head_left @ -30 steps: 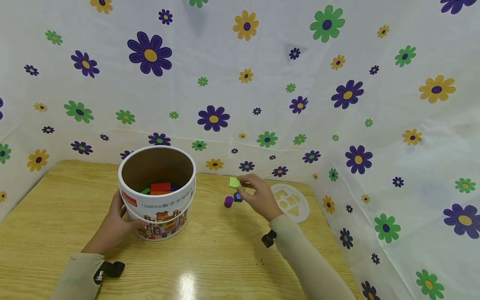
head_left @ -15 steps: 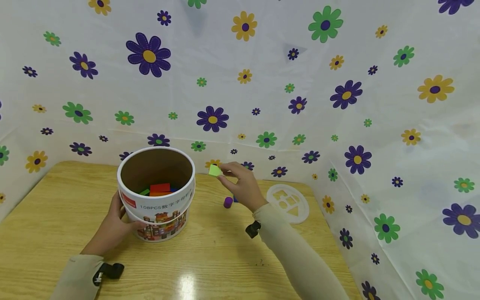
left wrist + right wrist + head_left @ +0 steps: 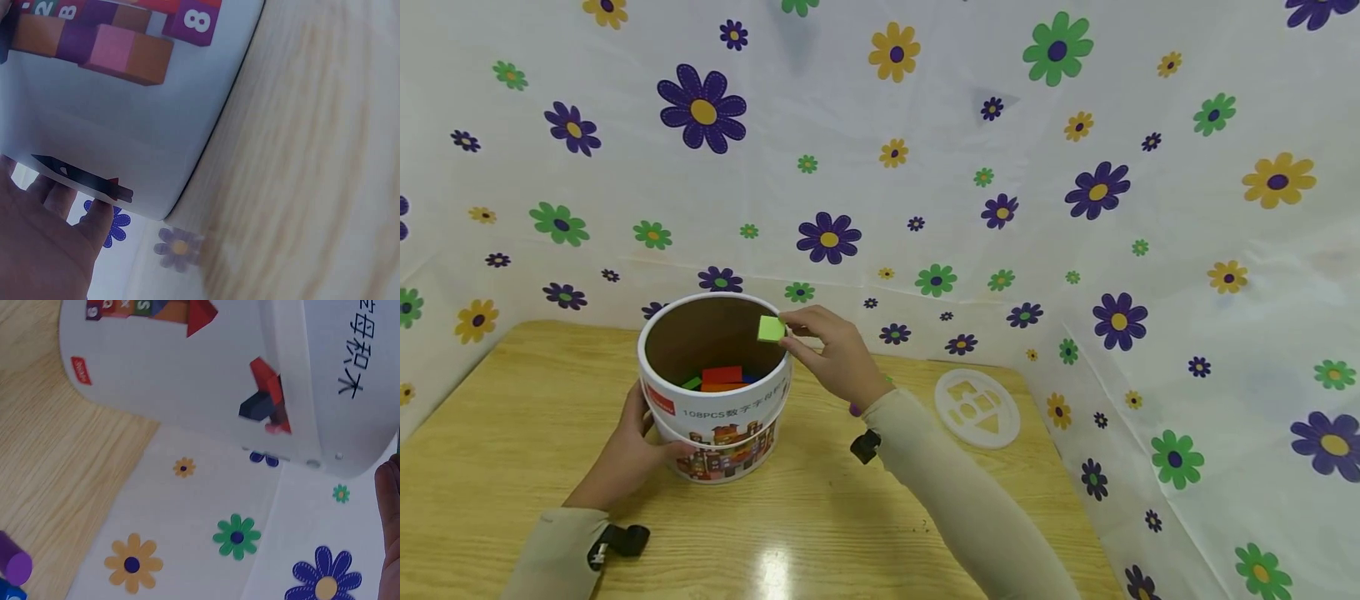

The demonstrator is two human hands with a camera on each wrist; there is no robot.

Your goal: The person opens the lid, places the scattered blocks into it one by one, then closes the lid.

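Note:
A white bucket (image 3: 737, 408) printed with pictures of blocks stands on the wooden table, its wire handle hanging down in front. My left hand (image 3: 631, 454) holds its left side, thumb at the front and the other fingers behind. Between thumb and fingers, my right hand (image 3: 838, 354) pinches a light green block (image 3: 771, 329) at the bucket's right rim, overlapping the opening in the head view. Red, orange, green and blue blocks, among them a red block (image 3: 721, 374), lie inside. In the right wrist view only the edge of the right hand (image 3: 391, 506) shows.
A purple cylinder (image 3: 14, 561) and a blue block (image 3: 11, 590) lie on the table right of the bucket, mostly hidden behind the right hand in the head view. Farther right lies a white disc (image 3: 1011, 421) with cut-out shapes. Flower-printed cloth (image 3: 850, 183) hangs behind the table.
The right hand has carried the light green block leftward and up from near the purple cylinder to the bucket's rim. The left hand and bucket have stayed in place.

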